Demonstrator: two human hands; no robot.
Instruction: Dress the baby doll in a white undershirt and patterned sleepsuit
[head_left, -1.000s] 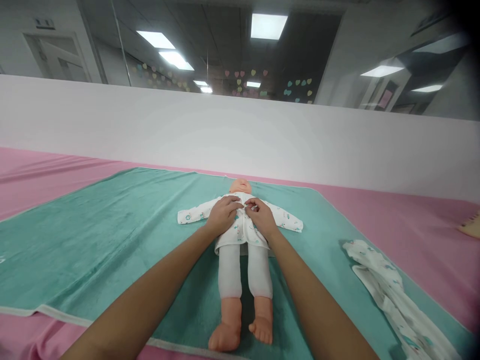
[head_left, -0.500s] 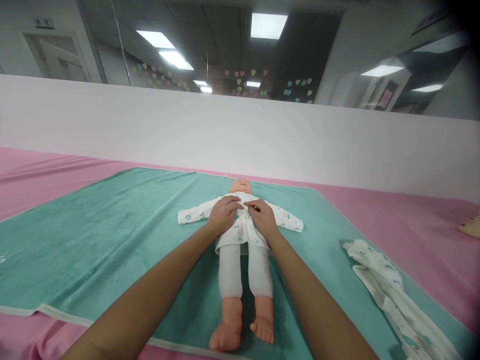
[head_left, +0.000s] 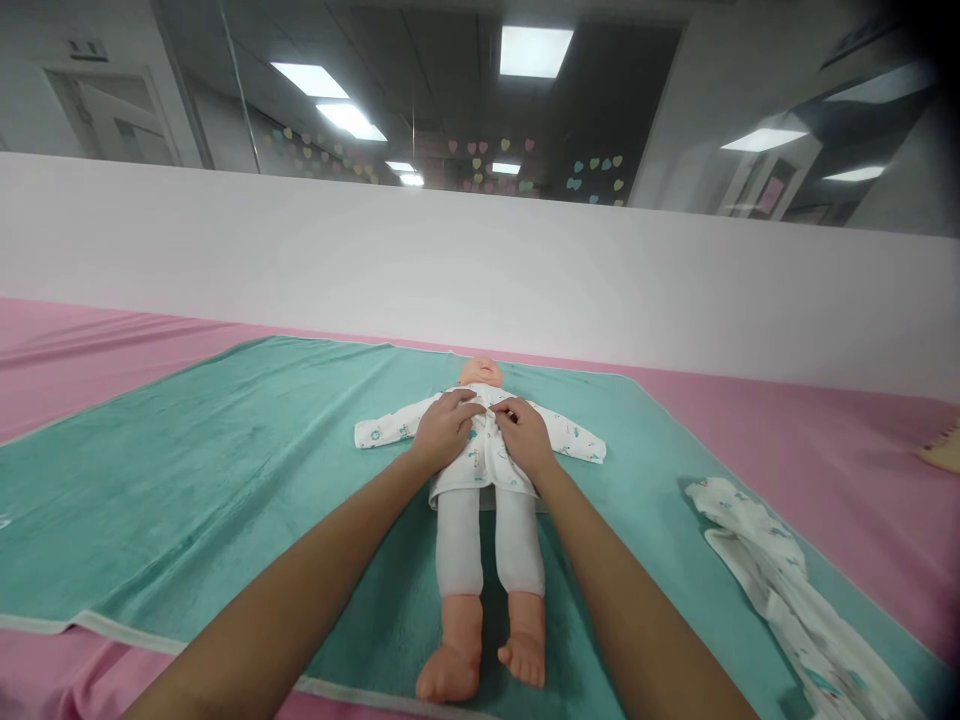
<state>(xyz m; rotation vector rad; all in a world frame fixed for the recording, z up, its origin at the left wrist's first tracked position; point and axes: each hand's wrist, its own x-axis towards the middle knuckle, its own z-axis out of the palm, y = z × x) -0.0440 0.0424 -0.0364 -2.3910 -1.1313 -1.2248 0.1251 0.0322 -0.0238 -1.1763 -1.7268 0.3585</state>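
Observation:
A baby doll (head_left: 458, 640) lies on its back, head at the far end and bare feet towards me. It wears a white printed baby shirt (head_left: 480, 468) with both sleeves spread out sideways, and its legs are white down to the shins. My left hand (head_left: 448, 428) rests on the left of the chest, its thumb and fingers closed at the shirt's front opening. Opposite it, my right hand (head_left: 523, 430) pinches the other side of that opening with curled fingers. The fingertips nearly meet over the middle; what lies right under them is hidden.
A turquoise blanket (head_left: 225, 480) lies under the doll, over a pink sheet (head_left: 750, 425). White printed baby clothing (head_left: 795, 600) lies crumpled on the right. Behind runs a low white wall (head_left: 450, 270) with glass above. A beige object (head_left: 941, 455) shows at the right edge.
Almost nothing differs. My left fingers have shifted very slightly at the shirt front; the doll and the clothing on the right stay in place.

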